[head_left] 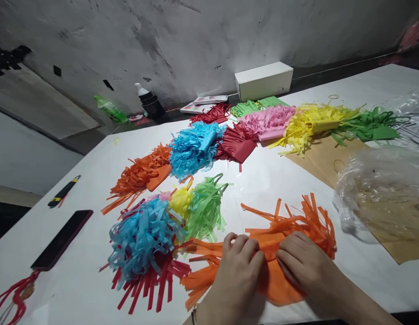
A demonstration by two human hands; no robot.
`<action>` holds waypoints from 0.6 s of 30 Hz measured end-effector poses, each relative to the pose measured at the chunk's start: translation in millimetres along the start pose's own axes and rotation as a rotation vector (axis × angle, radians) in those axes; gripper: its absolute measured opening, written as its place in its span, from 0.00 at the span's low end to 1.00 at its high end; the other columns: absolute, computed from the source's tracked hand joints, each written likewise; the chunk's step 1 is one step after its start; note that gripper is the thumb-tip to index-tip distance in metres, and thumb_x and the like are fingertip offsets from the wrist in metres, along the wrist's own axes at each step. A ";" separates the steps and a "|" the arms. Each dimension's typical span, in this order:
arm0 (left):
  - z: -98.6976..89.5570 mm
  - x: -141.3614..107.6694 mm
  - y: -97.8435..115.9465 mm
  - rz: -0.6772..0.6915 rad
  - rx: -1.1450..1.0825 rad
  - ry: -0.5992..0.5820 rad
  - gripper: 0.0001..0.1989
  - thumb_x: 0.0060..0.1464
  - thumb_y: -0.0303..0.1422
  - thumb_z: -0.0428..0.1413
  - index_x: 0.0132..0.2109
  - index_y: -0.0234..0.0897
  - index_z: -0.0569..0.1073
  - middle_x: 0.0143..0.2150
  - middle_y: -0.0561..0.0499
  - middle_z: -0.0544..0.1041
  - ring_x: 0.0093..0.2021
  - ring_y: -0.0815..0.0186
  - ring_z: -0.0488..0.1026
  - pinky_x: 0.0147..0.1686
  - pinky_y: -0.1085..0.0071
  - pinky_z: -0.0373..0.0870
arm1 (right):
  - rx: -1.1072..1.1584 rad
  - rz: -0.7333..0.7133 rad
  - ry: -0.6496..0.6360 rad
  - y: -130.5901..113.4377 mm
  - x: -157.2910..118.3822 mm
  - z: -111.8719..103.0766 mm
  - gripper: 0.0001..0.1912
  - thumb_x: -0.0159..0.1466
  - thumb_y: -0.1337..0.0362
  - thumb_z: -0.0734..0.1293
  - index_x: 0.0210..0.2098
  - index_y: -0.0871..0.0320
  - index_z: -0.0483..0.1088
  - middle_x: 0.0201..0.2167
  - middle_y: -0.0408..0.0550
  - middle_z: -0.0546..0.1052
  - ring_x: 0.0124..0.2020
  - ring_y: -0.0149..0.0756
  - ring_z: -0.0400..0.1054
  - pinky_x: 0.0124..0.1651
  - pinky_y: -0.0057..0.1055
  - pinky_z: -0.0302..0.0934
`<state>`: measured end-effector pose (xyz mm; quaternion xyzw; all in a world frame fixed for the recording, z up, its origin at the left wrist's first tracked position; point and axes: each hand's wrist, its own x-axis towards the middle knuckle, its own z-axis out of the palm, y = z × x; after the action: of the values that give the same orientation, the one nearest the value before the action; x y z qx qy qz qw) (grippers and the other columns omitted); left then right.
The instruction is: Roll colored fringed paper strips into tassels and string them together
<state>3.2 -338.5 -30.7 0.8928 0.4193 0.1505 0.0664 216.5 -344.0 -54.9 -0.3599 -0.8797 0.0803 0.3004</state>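
Observation:
An orange fringed tissue-paper sheet (283,282) lies at the table's near edge, its cut strips spreading out to the left and to the upper right. My left hand (241,259) is closed on its uncut middle band, fingers curled and knuckles up. Close beside it, my right hand (299,259) grips the same band with bent fingers. The fingertips of both hands are partly hidden against the paper. Just left of my hands sit a blue tissue tassel (145,237) over dark red strips, a yellow tassel (181,201) and a light green tassel (205,207).
Across the table lie orange (141,174), blue (195,146), dark red (238,144), pink (268,121), yellow (314,124) and green fringed bundles (378,126). A phone (62,241) and a utility knife (64,192) rest at left. Clear plastic (381,189) covers brown paper (326,158) at right. A white box (264,81) stands behind.

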 end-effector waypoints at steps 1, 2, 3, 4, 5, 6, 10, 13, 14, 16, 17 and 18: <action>1.4 0.4 -0.8 0.029 0.024 -0.023 0.05 0.60 0.24 0.59 0.39 0.39 0.73 0.39 0.51 0.76 0.42 0.60 0.70 0.53 0.55 0.61 | 0.016 0.003 0.004 -0.5 0.5 -0.2 0.15 0.70 0.76 0.56 0.31 0.60 0.69 0.28 0.46 0.68 0.31 0.37 0.58 0.38 0.37 0.52; 2.8 0.9 -1.7 0.057 0.042 -0.038 0.06 0.60 0.23 0.59 0.38 0.38 0.72 0.37 0.52 0.76 0.41 0.60 0.70 0.53 0.56 0.61 | 0.021 0.011 -0.003 -1.4 1.2 -0.6 0.14 0.71 0.75 0.57 0.32 0.60 0.69 0.29 0.46 0.68 0.31 0.37 0.58 0.39 0.37 0.52; 3.9 1.5 -2.6 0.078 0.050 -0.037 0.06 0.60 0.22 0.58 0.37 0.38 0.72 0.36 0.52 0.75 0.40 0.61 0.69 0.52 0.56 0.61 | 0.011 0.015 -0.010 -2.4 2.0 -1.1 0.14 0.71 0.75 0.57 0.34 0.60 0.70 0.30 0.46 0.69 0.32 0.37 0.59 0.40 0.37 0.53; 4.8 2.0 -3.3 0.091 0.048 -0.028 0.06 0.61 0.22 0.57 0.37 0.37 0.72 0.35 0.52 0.75 0.39 0.61 0.69 0.52 0.57 0.61 | -0.006 0.017 -0.022 -3.5 2.9 -1.3 0.14 0.71 0.75 0.56 0.34 0.60 0.70 0.30 0.47 0.70 0.33 0.37 0.60 0.42 0.38 0.54; 5.4 2.3 -3.8 0.101 0.033 -0.011 0.06 0.61 0.22 0.56 0.37 0.37 0.72 0.35 0.52 0.75 0.38 0.62 0.69 0.52 0.57 0.61 | -0.027 0.014 -0.027 -4.6 3.7 -1.3 0.15 0.71 0.75 0.55 0.35 0.60 0.70 0.31 0.47 0.70 0.33 0.38 0.61 0.44 0.39 0.54; 5.6 2.4 -4.0 0.101 0.007 0.006 0.06 0.62 0.22 0.55 0.37 0.37 0.71 0.36 0.52 0.75 0.38 0.62 0.69 0.52 0.57 0.61 | -0.050 0.004 -0.022 -5.5 4.4 -1.1 0.16 0.71 0.76 0.54 0.35 0.60 0.71 0.30 0.47 0.71 0.33 0.38 0.61 0.46 0.40 0.55; 5.4 -0.6 -4.8 0.097 -0.056 0.019 0.07 0.62 0.22 0.53 0.41 0.37 0.72 0.40 0.51 0.77 0.41 0.61 0.69 0.53 0.56 0.59 | -0.162 -0.072 0.076 -6.5 4.0 0.4 0.18 0.69 0.77 0.53 0.35 0.63 0.73 0.27 0.48 0.70 0.33 0.39 0.62 0.52 0.43 0.55; 4.5 -6.1 -6.9 0.119 -0.026 0.048 0.08 0.62 0.21 0.54 0.39 0.38 0.73 0.37 0.53 0.77 0.39 0.62 0.69 0.53 0.57 0.57 | -0.218 -0.089 0.044 -3.2 -4.5 -0.5 0.18 0.68 0.77 0.54 0.34 0.61 0.74 0.27 0.48 0.72 0.33 0.39 0.64 0.57 0.45 0.54; 3.9 -8.5 -7.6 0.118 -0.018 0.059 0.08 0.62 0.21 0.54 0.40 0.39 0.73 0.37 0.53 0.77 0.40 0.62 0.70 0.53 0.57 0.57 | -0.223 -0.093 0.031 -1.2 -9.4 -1.1 0.18 0.68 0.77 0.54 0.35 0.61 0.74 0.28 0.48 0.74 0.34 0.39 0.65 0.59 0.45 0.54; 3.2 -13.6 -8.1 0.107 0.003 0.072 0.06 0.63 0.24 0.56 0.43 0.40 0.75 0.39 0.53 0.78 0.42 0.61 0.71 0.55 0.56 0.55 | -0.226 -0.104 0.043 3.6 -20.9 -1.7 0.17 0.67 0.78 0.56 0.39 0.61 0.75 0.33 0.50 0.78 0.39 0.41 0.69 0.63 0.47 0.52; 3.4 -16.3 -7.9 0.103 0.012 0.075 0.06 0.64 0.26 0.56 0.45 0.41 0.75 0.40 0.53 0.79 0.44 0.60 0.71 0.56 0.55 0.54 | -0.226 -0.107 0.061 5.8 -26.8 -1.5 0.17 0.67 0.78 0.56 0.41 0.62 0.76 0.36 0.51 0.80 0.43 0.43 0.70 0.64 0.48 0.51; 4.1 -19.2 -7.5 0.098 0.017 0.083 0.06 0.64 0.27 0.56 0.46 0.42 0.76 0.40 0.53 0.79 0.45 0.59 0.71 0.57 0.55 0.54 | -0.224 -0.103 0.079 7.7 -32.0 -1.0 0.18 0.67 0.78 0.56 0.43 0.62 0.76 0.39 0.51 0.81 0.46 0.44 0.71 0.65 0.48 0.51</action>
<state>-12.5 -348.4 -40.5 0.9058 0.3787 0.1868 0.0342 239.5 -360.3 -72.0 -0.3484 -0.8879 -0.0484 0.2967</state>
